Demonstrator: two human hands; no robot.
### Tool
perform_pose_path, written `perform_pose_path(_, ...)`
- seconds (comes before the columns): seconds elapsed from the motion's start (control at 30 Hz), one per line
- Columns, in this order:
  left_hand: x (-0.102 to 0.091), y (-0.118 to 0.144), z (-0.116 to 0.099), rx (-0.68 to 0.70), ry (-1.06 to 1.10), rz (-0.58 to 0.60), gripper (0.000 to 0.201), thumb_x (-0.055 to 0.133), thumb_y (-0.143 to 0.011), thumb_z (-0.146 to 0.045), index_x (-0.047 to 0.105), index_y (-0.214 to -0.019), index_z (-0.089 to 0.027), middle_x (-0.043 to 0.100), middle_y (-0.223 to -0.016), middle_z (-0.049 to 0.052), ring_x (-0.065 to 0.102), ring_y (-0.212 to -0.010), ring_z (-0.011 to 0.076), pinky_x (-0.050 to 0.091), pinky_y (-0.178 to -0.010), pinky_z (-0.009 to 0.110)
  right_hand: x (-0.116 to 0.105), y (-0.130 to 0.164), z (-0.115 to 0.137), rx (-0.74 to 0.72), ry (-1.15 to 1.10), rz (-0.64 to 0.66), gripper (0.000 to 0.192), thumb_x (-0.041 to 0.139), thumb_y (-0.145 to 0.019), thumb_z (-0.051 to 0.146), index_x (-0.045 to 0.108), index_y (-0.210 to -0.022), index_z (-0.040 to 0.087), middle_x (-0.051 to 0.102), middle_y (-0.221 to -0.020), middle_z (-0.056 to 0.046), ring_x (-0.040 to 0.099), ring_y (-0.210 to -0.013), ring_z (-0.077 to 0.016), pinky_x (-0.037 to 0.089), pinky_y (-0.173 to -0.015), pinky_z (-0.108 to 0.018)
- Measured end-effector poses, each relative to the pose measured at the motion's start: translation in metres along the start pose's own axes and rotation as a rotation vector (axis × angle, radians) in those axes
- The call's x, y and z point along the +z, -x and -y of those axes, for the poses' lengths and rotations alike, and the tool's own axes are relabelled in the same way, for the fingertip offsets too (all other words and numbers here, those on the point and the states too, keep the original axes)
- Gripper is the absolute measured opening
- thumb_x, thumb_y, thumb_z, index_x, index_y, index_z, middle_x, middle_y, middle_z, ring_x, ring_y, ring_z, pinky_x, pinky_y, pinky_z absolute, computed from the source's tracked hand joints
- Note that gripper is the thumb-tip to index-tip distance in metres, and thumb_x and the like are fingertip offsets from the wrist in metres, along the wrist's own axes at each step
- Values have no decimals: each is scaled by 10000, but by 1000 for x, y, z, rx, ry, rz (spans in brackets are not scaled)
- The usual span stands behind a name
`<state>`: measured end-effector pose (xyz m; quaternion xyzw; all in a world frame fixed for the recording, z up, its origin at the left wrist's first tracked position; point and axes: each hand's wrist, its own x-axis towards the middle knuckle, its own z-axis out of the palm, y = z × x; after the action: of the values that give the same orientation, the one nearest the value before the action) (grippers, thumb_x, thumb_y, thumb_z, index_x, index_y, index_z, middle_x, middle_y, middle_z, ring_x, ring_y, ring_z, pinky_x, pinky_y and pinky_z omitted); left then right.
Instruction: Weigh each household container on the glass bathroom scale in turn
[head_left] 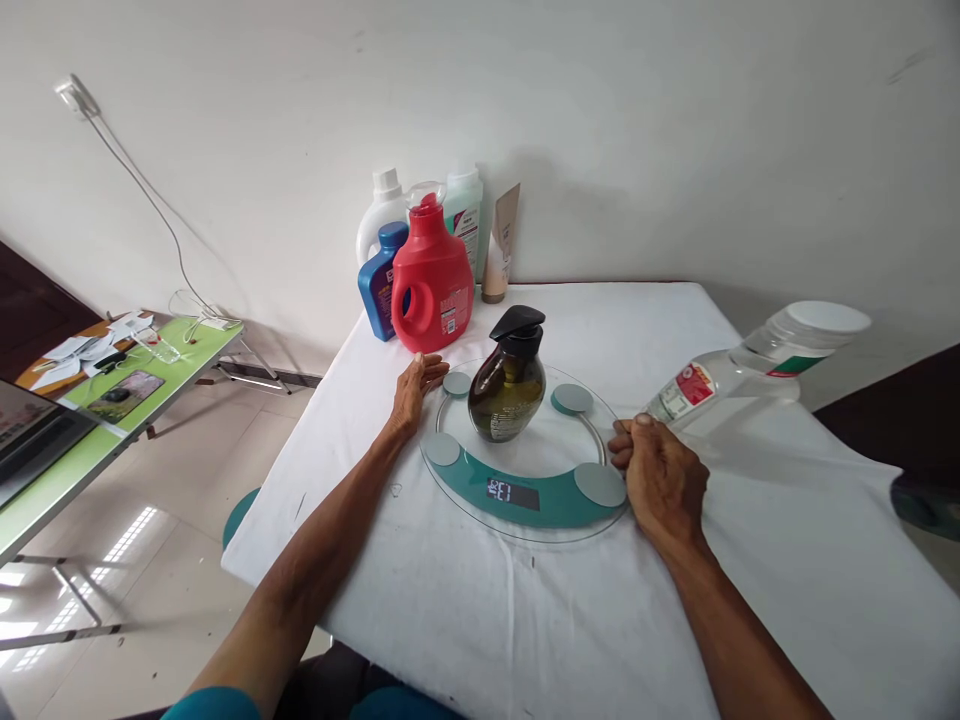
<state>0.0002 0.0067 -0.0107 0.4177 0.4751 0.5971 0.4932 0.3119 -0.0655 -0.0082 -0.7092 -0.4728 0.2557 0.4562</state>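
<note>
A round glass scale (480,490) with a teal band and lit digits on its display lies on the white-covered table. On top of it stands a dark olive pump bottle (506,395) with a black pump head. My left hand (414,395) is at the scale's left rim, its fingers stretched out toward the glass. At the right rim is my right hand (664,475), fingers and thumb closed on the scale's edge. Just beyond that hand stands a clear bottle (686,392) with a red and white label.
A clear jar (787,350) with a white lid stands at the right. Toward the back left are a red jug (435,280), a blue bottle (379,285), a white bottle (382,210), a pale green bottle (465,215) and a beige tube (500,245). A green desk (172,365) holds a laptop.
</note>
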Motion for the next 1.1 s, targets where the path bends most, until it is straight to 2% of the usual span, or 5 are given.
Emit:
perform_pose_path(0.37, 0, 1, -3, -4, -56, 3, 803, 592, -959, -869, 769, -1215, -129, 818, -1301, 253, 755, -1324, 393, 530, -1204, 547, 0, -1, -4, -16, 0, 13, 521, 368, -984, 703, 670, -874, 293, 752, -765, -79, 695, -772, -305, 519, -919, -487)
perform_pose_path(0.7, 3, 0, -2, -6, -58, -26, 683, 531, -1056, -751, 774, -1199, -128, 839, -1257, 229, 785, -1262, 366, 559, -1194, 559, -1, -1, -5, -37, 4, 7, 557, 360, -1005, 729, 679, -874, 291, 765, -767, -80, 700, -747, -297, 542, -923, -489)
perform_pose_path(1.1, 2, 1, -3, -1, -53, -12, 767, 596, -975, -845, 757, -1182, -125, 821, -1265, 253, 782, -1263, 375, 551, -1190, 551, -1, 2, 2, 18, 20, 4, 583, 349, -965, 753, 667, -861, 276, 721, -748, -89, 706, -789, -309, 526, -886, -470)
